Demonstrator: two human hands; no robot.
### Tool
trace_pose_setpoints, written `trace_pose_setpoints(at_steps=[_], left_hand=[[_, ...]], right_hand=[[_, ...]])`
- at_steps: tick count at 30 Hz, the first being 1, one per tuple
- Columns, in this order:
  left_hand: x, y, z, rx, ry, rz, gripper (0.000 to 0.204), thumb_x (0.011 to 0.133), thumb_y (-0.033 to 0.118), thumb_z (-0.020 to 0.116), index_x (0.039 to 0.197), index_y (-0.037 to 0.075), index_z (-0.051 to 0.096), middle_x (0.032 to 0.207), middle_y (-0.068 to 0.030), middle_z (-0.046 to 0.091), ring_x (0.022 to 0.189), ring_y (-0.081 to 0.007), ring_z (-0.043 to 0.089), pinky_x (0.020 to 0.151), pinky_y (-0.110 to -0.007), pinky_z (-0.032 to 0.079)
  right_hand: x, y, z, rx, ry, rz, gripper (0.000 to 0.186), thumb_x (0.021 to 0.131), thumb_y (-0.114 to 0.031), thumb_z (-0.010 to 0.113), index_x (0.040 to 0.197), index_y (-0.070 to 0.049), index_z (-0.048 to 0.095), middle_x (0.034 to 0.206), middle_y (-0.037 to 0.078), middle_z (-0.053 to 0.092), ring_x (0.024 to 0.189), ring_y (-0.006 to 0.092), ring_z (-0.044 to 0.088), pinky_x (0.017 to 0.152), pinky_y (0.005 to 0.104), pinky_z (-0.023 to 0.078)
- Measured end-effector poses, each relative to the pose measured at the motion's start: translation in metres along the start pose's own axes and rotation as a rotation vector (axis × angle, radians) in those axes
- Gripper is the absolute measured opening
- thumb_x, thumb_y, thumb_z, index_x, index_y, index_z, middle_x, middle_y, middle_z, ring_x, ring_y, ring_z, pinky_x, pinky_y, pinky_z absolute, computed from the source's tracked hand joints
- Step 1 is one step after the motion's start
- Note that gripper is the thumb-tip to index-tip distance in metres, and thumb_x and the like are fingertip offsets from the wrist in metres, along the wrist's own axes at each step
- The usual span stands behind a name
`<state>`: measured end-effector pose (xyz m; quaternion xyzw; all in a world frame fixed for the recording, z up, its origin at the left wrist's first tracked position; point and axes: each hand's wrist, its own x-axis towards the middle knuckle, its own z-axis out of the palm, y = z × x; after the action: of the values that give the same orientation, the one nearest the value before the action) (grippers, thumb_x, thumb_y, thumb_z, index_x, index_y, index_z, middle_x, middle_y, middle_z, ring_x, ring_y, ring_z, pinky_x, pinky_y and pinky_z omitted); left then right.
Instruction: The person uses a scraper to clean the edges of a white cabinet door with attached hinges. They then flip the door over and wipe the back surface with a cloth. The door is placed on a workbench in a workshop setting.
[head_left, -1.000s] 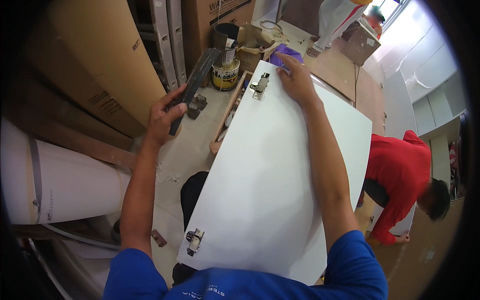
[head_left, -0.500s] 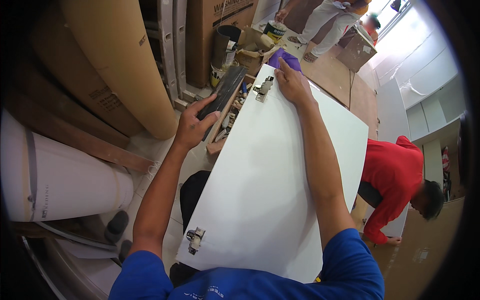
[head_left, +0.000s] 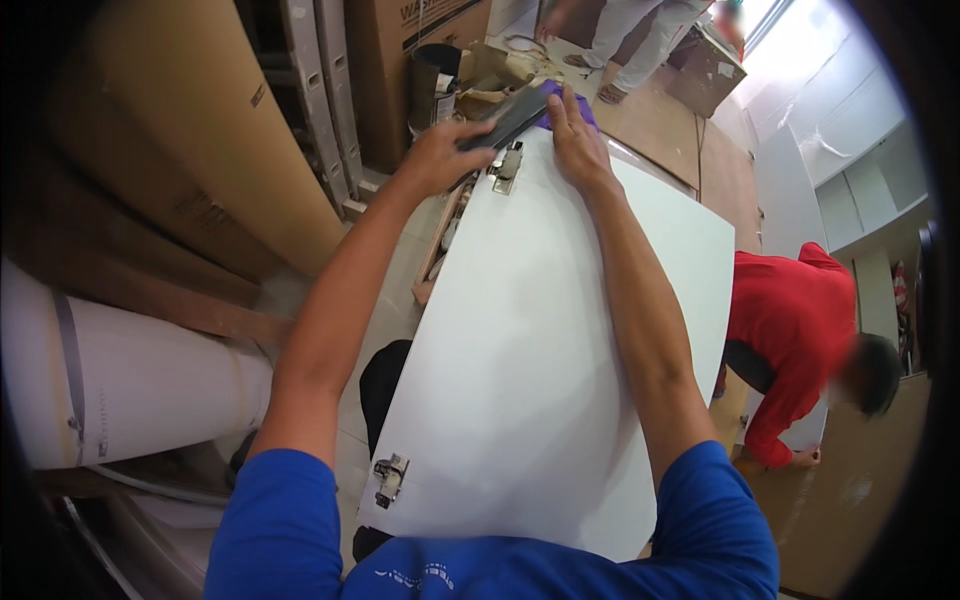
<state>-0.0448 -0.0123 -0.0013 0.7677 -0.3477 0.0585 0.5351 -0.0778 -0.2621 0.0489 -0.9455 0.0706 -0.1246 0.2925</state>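
Observation:
A white cabinet door panel [head_left: 520,350] lies in front of me, its near end against my blue shirt. Metal hinges are fixed along its left edge, one hinge [head_left: 507,168] at the far end and another hinge [head_left: 390,480] at the near end. My left hand [head_left: 440,158] is closed around a long, flat black block [head_left: 515,115], which is held slantwise at the panel's far edge. My right hand [head_left: 582,150] lies on the far end of the panel with its fingers stretched out. Beside those fingers is a purple cloth or bag [head_left: 588,112].
A wooden tray [head_left: 432,280] of small items sits left of the panel. Tall cardboard [head_left: 190,130], a ladder [head_left: 310,90] and a white roll [head_left: 170,385] stand farther left. A person in red [head_left: 790,330] bends over cardboard at right; another person's legs [head_left: 640,45] show at the back.
My left hand has moved forward and right, bringing the black block from beside the tray to the panel's far edge. My right hand stays on the far end of the panel.

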Motion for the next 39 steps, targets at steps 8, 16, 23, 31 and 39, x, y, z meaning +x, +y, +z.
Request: trace_pose_setpoints(at_steps=[8, 16, 23, 31, 39], left_hand=[[0.008, -0.010, 0.003, -0.246, 0.004, -0.212, 0.054, 0.090, 0.024, 0.084, 0.141, 0.009, 0.072, 0.124, -0.0131, 0.075, 0.108, -0.0159, 0.068, 0.102, -0.031, 0.050], [-0.030, -0.009, -0.019, 0.017, -0.055, -0.172, 0.057, 0.087, 0.022, 0.087, 0.139, 0.005, 0.072, 0.130, -0.0159, 0.074, 0.117, -0.0227, 0.070, 0.106, -0.034, 0.051], [0.067, -0.030, -0.014, 0.002, -0.116, -0.142, 0.056, 0.092, 0.027, 0.081, 0.143, 0.006, 0.070, 0.124, -0.0082, 0.072, 0.112, -0.0169, 0.066, 0.106, -0.032, 0.048], [-0.023, -0.002, -0.076, -0.150, 0.149, -0.260, 0.059, 0.092, 0.027, 0.082, 0.147, 0.010, 0.067, 0.109, -0.0056, 0.070, 0.093, -0.0112, 0.063, 0.087, -0.027, 0.052], [-0.092, -0.014, -0.039, -0.297, 0.191, -0.407, 0.057, 0.093, 0.025, 0.080, 0.145, 0.005, 0.067, 0.107, -0.0062, 0.071, 0.094, -0.0114, 0.065, 0.086, -0.025, 0.051]], right_hand=[[0.005, -0.002, 0.003, 0.066, -0.068, 0.022, 0.103, 0.102, -0.085, 0.015, 0.173, -0.010, 0.013, 0.145, 0.030, 0.063, 0.138, 0.0472, 0.057, 0.117, 0.0477, 0.040], [0.006, 0.005, 0.002, 0.058, -0.019, -0.020, 0.107, 0.100, -0.087, 0.014, 0.173, -0.009, 0.014, 0.144, 0.030, 0.064, 0.138, 0.0478, 0.057, 0.116, 0.0478, 0.041], [0.004, 0.001, 0.009, 0.055, -0.017, -0.047, 0.098, 0.103, -0.082, 0.017, 0.173, -0.012, 0.021, 0.150, 0.025, 0.061, 0.139, 0.0465, 0.057, 0.117, 0.0483, 0.040], [0.004, 0.020, 0.010, 0.007, -0.095, -0.258, 0.061, 0.109, -0.056, 0.046, 0.158, -0.022, 0.054, 0.162, 0.014, 0.054, 0.147, 0.0393, 0.051, 0.120, 0.0521, 0.037], [0.004, 0.005, 0.014, -0.269, -0.245, -0.603, 0.048, 0.110, -0.036, 0.047, 0.155, -0.023, 0.059, 0.171, -0.003, 0.044, 0.157, 0.0255, 0.040, 0.122, 0.0560, 0.032]])
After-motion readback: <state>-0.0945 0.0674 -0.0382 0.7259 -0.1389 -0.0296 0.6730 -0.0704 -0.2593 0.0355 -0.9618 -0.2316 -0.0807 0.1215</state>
